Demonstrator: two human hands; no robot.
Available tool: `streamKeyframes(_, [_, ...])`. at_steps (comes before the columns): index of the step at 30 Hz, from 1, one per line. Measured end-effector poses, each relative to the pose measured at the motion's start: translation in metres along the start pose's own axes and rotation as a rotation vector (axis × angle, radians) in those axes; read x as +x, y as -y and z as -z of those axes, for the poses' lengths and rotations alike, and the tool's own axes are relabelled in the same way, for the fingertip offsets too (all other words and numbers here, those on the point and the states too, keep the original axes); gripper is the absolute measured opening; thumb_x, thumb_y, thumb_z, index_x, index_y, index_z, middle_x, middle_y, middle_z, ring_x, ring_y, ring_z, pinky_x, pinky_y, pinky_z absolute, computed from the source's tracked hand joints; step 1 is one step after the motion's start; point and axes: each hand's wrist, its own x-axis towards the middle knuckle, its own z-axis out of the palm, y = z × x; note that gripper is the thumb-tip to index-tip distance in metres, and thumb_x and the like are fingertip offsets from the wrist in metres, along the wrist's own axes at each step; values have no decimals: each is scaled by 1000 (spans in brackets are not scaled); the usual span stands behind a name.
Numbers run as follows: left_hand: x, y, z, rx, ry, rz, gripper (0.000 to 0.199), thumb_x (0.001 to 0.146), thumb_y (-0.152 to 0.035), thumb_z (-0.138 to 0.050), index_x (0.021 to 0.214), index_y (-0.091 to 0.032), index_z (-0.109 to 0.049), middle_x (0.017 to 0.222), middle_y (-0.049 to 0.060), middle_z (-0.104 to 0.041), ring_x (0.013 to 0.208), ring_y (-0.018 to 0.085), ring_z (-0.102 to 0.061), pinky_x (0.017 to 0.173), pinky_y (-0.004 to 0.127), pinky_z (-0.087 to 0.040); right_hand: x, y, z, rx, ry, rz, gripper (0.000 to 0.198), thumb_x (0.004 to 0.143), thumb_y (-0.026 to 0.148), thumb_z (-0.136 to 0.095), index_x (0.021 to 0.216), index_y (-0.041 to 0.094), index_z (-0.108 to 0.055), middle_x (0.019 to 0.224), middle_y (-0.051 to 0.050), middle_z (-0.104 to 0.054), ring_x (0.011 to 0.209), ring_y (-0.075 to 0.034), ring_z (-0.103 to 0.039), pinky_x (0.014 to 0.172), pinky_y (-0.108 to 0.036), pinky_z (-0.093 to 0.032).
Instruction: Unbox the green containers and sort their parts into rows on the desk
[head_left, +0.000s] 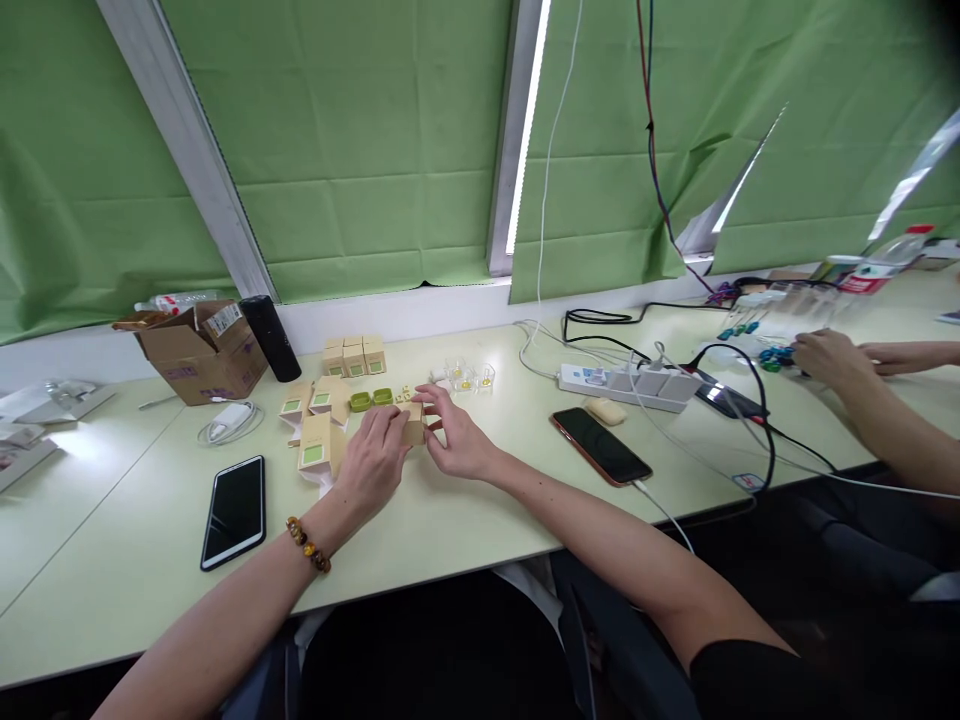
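Note:
A small tan cardboard box (pixel 413 427) is between my two hands, just above or on the table. My left hand (pixel 373 447), with a beaded bracelet on its wrist, has its fingers closed on the box's left side. From the right, my right hand (pixel 455 432) touches the box with thumb and fingers curved around its edge. Left of my hands lie several similar boxes with green labels, among them an open box (pixel 319 447). Just behind are green oval pieces (pixel 372 399) and tiny yellow parts (pixel 404 393). Small clear containers (pixel 465 376) stand beyond my right hand.
Three closed boxes (pixel 354 357) stand at the back. A phone (pixel 234 510) lies at left, near a charger (pixel 229 422), a carton (pixel 201 350) and a black cylinder (pixel 270 338). To the right are another phone (pixel 601 446), a power strip (pixel 630 386), cables and a co-worker's hands (pixel 832 355).

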Motion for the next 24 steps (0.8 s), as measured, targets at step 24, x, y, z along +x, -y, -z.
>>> streamKeyframes(24, [-2,3,-3,-60,50,53,49,94,-12,-60,141,-15,-48,131,19,-60,127,36,-58,105,57,-56,2,2,7,8,-66,-177,76,82,12,-62,150,25,-31,127,-16,-68,82,-21,-73,81,-45,-64])
